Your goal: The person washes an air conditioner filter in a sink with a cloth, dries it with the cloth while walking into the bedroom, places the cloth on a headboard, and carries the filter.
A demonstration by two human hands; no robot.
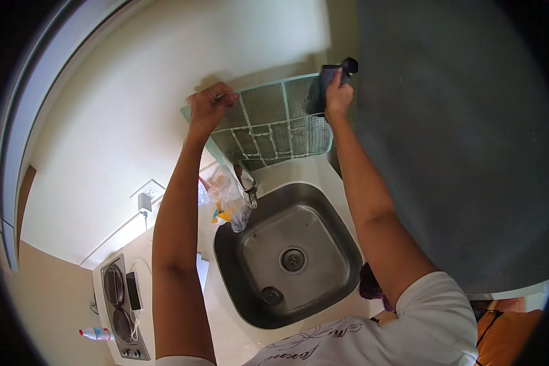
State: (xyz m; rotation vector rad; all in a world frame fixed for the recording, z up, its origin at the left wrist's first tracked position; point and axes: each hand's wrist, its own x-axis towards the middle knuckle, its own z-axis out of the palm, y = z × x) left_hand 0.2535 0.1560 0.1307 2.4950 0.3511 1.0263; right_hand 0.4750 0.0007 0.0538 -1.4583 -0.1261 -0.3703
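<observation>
A wide air conditioner filter (265, 105), with grey mesh in a pale green frame, stands upright behind the sink, close to the wall. My left hand (210, 105) is closed on its upper left edge. At the upper right corner, my right hand (339, 97) grips a dark handheld tool (329, 74) with a round black end; its exact kind I cannot make out. The tool's dark lower part lies over the mesh, hiding part of it. Toward the lower right the mesh looks paler than elsewhere.
Below the filter is a steel sink (274, 244) with a faucet (248, 183) at its back left. Crumpled plastic bags (227, 196) lie beside it. Left are a two-plate cooktop (123, 305), a phone (133, 290), a bottle (96, 333) and a plugged-in charger (144, 202). A large grey panel (451, 146) borders the right.
</observation>
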